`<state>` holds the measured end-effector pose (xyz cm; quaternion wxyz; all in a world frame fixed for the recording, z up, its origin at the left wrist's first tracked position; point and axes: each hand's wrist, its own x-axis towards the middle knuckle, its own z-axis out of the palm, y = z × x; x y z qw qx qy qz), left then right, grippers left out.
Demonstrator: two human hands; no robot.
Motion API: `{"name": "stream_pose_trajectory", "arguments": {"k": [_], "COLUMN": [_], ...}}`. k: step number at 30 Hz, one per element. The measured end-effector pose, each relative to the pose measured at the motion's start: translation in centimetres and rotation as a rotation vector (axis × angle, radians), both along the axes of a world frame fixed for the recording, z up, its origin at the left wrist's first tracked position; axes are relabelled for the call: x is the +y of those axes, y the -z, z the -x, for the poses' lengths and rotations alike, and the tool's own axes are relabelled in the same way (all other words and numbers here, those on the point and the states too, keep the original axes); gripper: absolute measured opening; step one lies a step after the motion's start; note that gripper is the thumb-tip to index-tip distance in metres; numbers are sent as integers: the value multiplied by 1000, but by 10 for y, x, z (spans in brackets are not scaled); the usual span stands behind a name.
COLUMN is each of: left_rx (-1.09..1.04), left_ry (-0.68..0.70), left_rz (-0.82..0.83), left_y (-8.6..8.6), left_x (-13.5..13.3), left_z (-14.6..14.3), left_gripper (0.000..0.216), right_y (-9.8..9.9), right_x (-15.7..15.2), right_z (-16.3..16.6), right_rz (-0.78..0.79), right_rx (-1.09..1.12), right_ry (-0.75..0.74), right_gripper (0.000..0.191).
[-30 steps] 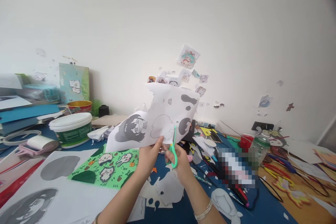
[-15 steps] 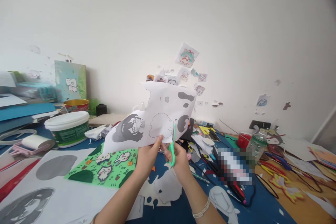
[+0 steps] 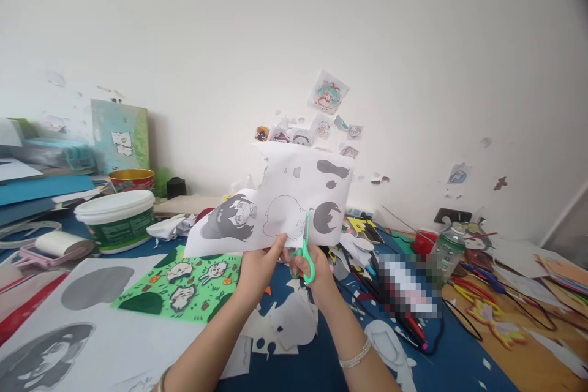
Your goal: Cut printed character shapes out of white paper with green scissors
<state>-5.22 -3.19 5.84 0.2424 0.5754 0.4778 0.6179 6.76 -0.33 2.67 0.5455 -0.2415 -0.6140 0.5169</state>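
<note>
A white sheet of paper [image 3: 285, 187] printed with grey hair shapes, a face and a round outline is held up above the table. My left hand [image 3: 264, 257] pinches its lower edge, thumb in front. My right hand [image 3: 316, 266] is closed around the handles of a pair of green scissors [image 3: 309, 263]. The scissors point upward, with their blades at a cut in the sheet, just right of the round outline. Below the hands lie white paper offcuts [image 3: 294, 318]. A green illustrated card [image 3: 184, 285] rests left of my left forearm.
A white-lidded tub [image 3: 117, 223], a red and gold bowl [image 3: 131, 179] and a small canvas [image 3: 120, 135] stand at the left. On the right are a glass jar [image 3: 450, 248], a red cup [image 3: 423, 242], cables and pens. Paper cutouts are stuck on the wall behind.
The sheet has shifted slightly right and turned a little, showing more of its right side. The scissors have moved slightly right and tilted, still at the cut.
</note>
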Motion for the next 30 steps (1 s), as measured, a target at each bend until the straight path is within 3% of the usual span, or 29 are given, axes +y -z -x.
{"name": "stream_pose_trajectory", "arguments": {"k": [5,15,24,30], "left_rx": [5,35,81,7], "left_ry": [22,-54,-88,-51], "left_rz": [-33,-39,-64,-10], "left_y": [-2,3,4,2], "left_x": [-2,-1,-1,0], "left_z": [-1,-3,-3,-3], "left_gripper": [39,39,40,41], "right_y": [1,8,13,1], "right_x": [1,5,7,3], "right_z": [-1,1,0,-6], "right_rz": [43,94,52,69], "right_rx": [24,22,37,-28], "right_ry": [7,114,84,1], "right_gripper": [36,31,31,37]}}
